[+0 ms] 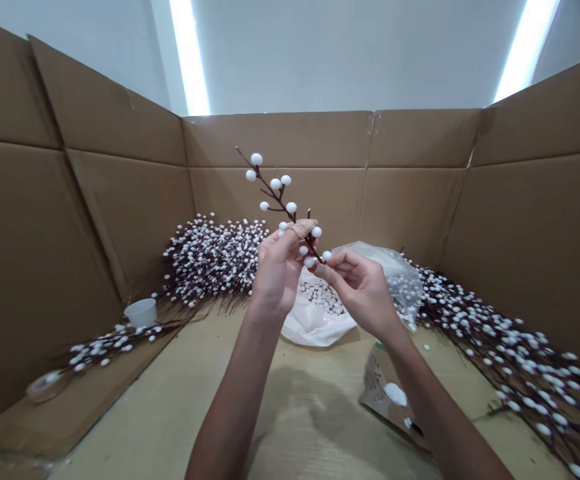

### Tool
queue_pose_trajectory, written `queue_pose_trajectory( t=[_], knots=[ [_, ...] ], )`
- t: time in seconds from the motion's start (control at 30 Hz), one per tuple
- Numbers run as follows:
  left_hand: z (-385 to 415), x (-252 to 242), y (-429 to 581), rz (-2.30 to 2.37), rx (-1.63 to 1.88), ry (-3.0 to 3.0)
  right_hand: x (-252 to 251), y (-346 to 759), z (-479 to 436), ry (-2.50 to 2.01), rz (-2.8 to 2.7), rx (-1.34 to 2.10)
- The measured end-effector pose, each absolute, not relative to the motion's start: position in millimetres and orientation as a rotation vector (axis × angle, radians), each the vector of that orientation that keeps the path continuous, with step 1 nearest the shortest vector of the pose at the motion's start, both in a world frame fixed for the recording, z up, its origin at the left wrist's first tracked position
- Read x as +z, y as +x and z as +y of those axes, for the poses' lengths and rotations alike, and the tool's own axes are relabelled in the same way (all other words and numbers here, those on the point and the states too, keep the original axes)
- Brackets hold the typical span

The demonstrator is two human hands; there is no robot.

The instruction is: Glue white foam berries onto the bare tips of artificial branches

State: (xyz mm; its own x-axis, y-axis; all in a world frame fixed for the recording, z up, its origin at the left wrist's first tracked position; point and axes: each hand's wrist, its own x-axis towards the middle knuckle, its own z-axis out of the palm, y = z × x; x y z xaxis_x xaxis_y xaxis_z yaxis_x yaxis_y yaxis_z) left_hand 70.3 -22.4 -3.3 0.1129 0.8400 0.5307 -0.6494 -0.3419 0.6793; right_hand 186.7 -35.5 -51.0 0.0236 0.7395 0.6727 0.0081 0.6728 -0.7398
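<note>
My left hand [279,270] is closed around the middle of an artificial berry branch [273,193], a dark brown twig with white ball berries. The twig tilts, its tip up to the left. Lower down, the fingers of my right hand [360,287] pinch at the branch's bottom end beside a white berry [327,256]; what exactly lies between the fingertips is hidden. Beige wrapping covers some fingers on both hands. Below the hands sits an open white bag [315,327] with many loose white berries [323,297] inside.
A pile of berry branches [215,260] lies at the back left, another [510,353] along the right. A clear plastic bag [390,267] stands behind my right hand. On the left are a white cup [141,312] and tape roll [46,387]. Cardboard walls [280,140] surround the table.
</note>
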Motion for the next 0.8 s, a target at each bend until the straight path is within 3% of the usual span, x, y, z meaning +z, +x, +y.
queue_pose_trajectory(
  t=[0.4, 0.6, 0.8],
  knots=[
    [-13, 0, 49, 0.334, 1.669, 1.318, -44, 224, -30, -0.865, -1.617, 0.764],
    [-14, 0, 38, 0.368, 1.682, 1.383, -89, 234, 21, -1.229, -1.877, 0.777],
    [-19, 2, 40, 0.368, 1.696, 1.346, -132, 215, 70, -1.695, -2.06, 0.475]
  ],
)
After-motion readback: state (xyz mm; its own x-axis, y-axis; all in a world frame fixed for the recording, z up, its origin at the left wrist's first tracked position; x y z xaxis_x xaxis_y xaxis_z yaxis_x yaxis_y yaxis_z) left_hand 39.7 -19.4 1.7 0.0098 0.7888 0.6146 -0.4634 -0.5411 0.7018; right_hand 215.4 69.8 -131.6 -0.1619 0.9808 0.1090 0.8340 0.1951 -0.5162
